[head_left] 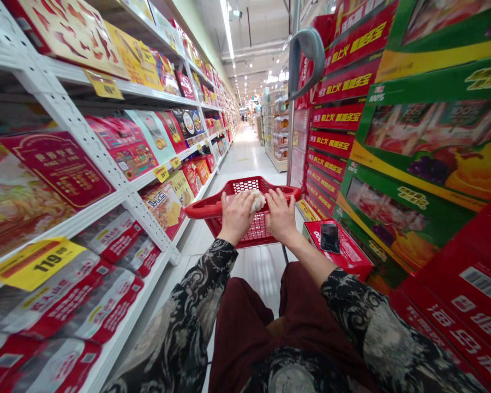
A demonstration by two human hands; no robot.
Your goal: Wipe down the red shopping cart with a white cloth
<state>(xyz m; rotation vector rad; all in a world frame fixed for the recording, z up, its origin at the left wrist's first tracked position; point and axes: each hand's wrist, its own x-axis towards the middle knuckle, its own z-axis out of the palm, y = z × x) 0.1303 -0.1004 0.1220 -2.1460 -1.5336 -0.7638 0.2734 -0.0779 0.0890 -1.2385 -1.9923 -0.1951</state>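
A red plastic shopping cart (245,188) stands in front of me in a store aisle. My left hand (236,215) rests on its near rim with fingers curled, and a crumpled white tissue or cloth (257,201) sits between the fingers and the rim. My right hand (280,214) lies over the same rim just to the right, fingers bent down over the edge. Both patterned sleeves reach forward from the bottom of the view.
White shelves (118,196) with red gift boxes and yellow price tags line the left. Stacked red and green cartons (413,164) crowd the right, with a red box (339,245) close to my right forearm. The pale floor (245,153) runs ahead between them.
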